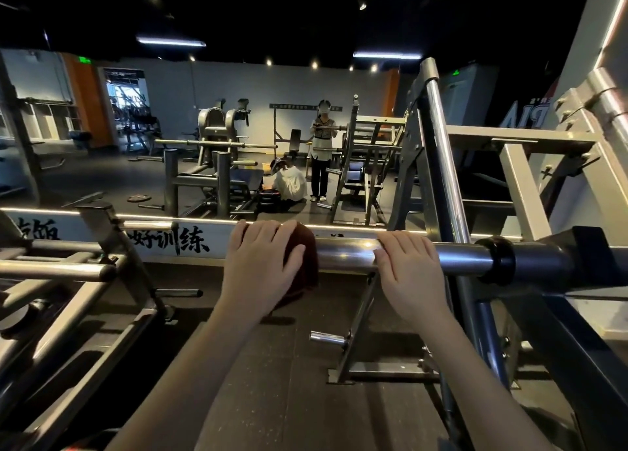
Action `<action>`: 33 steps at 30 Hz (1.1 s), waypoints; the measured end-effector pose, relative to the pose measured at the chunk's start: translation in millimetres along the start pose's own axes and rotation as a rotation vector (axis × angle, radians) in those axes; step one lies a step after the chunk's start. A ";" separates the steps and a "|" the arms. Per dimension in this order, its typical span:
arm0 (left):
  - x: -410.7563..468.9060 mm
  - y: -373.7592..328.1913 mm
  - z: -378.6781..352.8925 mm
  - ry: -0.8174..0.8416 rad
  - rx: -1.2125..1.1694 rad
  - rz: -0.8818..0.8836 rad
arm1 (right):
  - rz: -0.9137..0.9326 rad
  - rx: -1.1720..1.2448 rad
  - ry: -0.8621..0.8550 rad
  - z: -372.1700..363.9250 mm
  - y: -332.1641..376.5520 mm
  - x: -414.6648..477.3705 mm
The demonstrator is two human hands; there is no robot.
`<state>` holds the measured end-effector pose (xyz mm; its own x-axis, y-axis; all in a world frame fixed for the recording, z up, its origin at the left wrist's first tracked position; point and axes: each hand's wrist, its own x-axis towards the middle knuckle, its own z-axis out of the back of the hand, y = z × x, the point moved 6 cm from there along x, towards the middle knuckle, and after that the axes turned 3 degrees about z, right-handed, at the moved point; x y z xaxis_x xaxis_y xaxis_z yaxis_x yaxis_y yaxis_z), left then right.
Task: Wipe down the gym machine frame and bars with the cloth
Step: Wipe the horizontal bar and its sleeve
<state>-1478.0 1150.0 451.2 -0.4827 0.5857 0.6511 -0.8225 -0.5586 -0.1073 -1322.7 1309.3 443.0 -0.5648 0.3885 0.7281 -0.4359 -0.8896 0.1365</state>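
the wall mirror [102,165] spans the background above a lit strip and reflects other machines and two people. the gym machine frame [492,136] occupies the right side, made of grey beams with a sloping chrome guide rod [441,151]. the horizontal chrome bar [343,255] crosses the centre and enters a black collar [498,258] at its right end. the left hand [261,263] lies over the bar left of centre, fingers curved over the top and thumb on the near side, holding the cloth against the bar. the right hand [411,274] sits on bare chrome near the collar, fingers hooked over the top, thumb pointing left along the bar. the cloth [306,257], dark reddish-brown, is wrapped over the bar under the left hand, its lower edge hanging below. a short chrome peg [326,338] projects from the frame base.
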 end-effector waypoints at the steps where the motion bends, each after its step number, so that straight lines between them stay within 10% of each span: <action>1: 1.4 -3.0 -3.0 0.002 0.037 0.042 | -0.010 -0.004 -0.013 -1.3 1.8 -0.2; 8: 5.9 -18.7 -5.0 0.019 -0.004 -0.093 | 0.026 -0.031 -0.008 -4.9 -1.1 -1.0; 15: -7.8 17.9 -5.8 -0.161 -0.019 0.178 | 0.014 -0.038 -0.064 -5.8 0.8 -1.2; 22: -2.7 -44.9 -15.9 -0.082 0.000 -0.152 | 0.045 -0.054 -0.024 -7.4 -2.8 -3.1; 28: -15.0 -3.1 -14.4 -0.192 0.044 0.089 | 0.052 -0.055 -0.051 -7.2 -3.1 -2.1; 33: -4.1 -85.2 -28.4 -0.139 0.005 -0.142 | 0.077 -0.071 -0.011 -5.9 -4.6 -1.9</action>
<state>-1414.5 1211.9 436.3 -0.3157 0.5720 0.7571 -0.8777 -0.4792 -0.0039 -1323.7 1314.0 437.0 -0.5908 0.3163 0.7423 -0.4402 -0.8973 0.0320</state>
